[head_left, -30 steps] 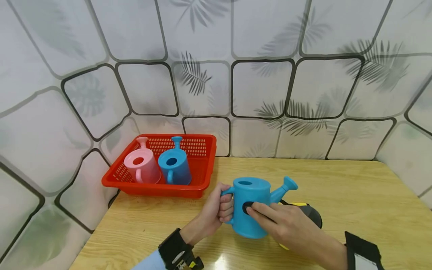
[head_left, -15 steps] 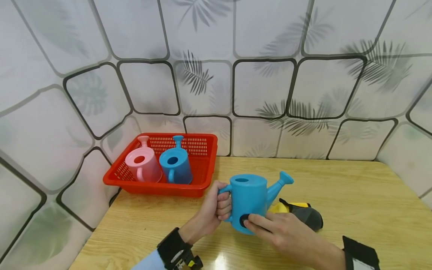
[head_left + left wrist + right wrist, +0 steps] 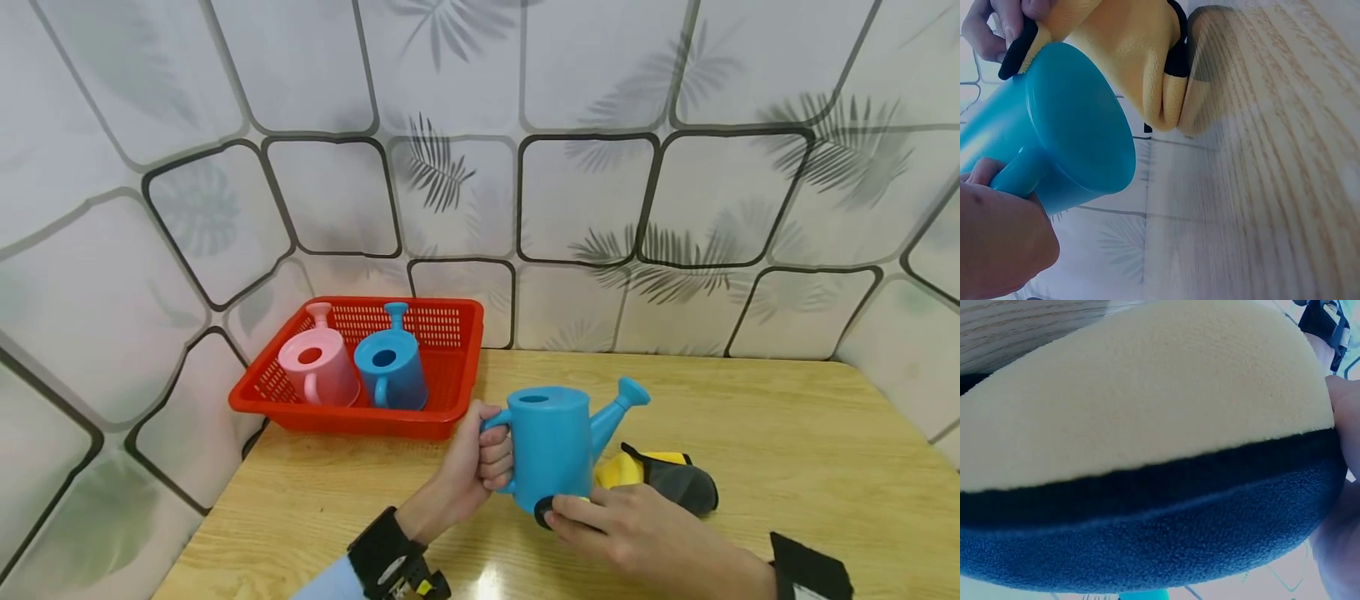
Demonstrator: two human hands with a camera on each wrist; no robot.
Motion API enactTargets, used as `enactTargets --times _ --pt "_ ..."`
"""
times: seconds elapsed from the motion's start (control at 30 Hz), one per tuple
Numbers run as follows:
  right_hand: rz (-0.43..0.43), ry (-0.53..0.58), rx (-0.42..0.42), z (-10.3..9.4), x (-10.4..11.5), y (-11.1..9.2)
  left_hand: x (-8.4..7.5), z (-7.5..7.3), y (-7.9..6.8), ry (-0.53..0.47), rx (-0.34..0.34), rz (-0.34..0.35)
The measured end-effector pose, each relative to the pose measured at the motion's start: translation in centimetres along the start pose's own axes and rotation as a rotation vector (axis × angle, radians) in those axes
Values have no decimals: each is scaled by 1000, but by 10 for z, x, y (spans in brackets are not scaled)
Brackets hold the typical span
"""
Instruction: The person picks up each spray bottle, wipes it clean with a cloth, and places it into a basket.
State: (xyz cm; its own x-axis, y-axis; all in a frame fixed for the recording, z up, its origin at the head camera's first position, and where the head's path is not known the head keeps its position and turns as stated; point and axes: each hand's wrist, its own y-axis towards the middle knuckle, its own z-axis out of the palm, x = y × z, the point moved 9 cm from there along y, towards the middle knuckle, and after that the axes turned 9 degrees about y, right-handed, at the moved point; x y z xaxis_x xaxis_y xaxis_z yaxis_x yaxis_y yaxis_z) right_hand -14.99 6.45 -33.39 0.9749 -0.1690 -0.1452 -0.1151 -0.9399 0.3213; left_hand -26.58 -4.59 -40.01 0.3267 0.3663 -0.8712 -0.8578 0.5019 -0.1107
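My left hand [image 3: 480, 458] grips the handle of a light-blue toy watering can [image 3: 551, 442], held upright with its spout to the right. My right hand [image 3: 626, 529] holds a yellow and grey cleaning cloth [image 3: 681, 485] with black edging. A black-edged bit of the cloth under its fingertips lies at the can's lower edge. From the left wrist, the can's round base [image 3: 1082, 119] faces the camera, with the cloth's yellow side [image 3: 1132, 56] hanging beside it. Cloth [image 3: 1147, 394] fills most of the right wrist view and hides much of the can.
A red plastic basket [image 3: 352, 422] stands at the back left of the wooden table [image 3: 787, 450]. Inside it are a pink watering can [image 3: 322, 371] and a blue one [image 3: 397, 379]. A patterned curtain [image 3: 577, 200] hangs behind the table.
The right hand has moved the cloth down the can's side, from mid-height to the bottom edge. The can has shifted slightly left, its spout a little higher. The basket stays put.
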Motion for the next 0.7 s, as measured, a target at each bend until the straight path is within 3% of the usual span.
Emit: enactTargets --times 0.33,0.57,0.7 --pt "-10 -18 40 -1 0 -1 3 0 -1 -23 0 -25" --pt "-27 33 -144 -14 -4 -3 6 1 -2 -22 20 -51" --pt "30 97 -214 -23 -10 -2 7 3 -2 -9 51 -48"
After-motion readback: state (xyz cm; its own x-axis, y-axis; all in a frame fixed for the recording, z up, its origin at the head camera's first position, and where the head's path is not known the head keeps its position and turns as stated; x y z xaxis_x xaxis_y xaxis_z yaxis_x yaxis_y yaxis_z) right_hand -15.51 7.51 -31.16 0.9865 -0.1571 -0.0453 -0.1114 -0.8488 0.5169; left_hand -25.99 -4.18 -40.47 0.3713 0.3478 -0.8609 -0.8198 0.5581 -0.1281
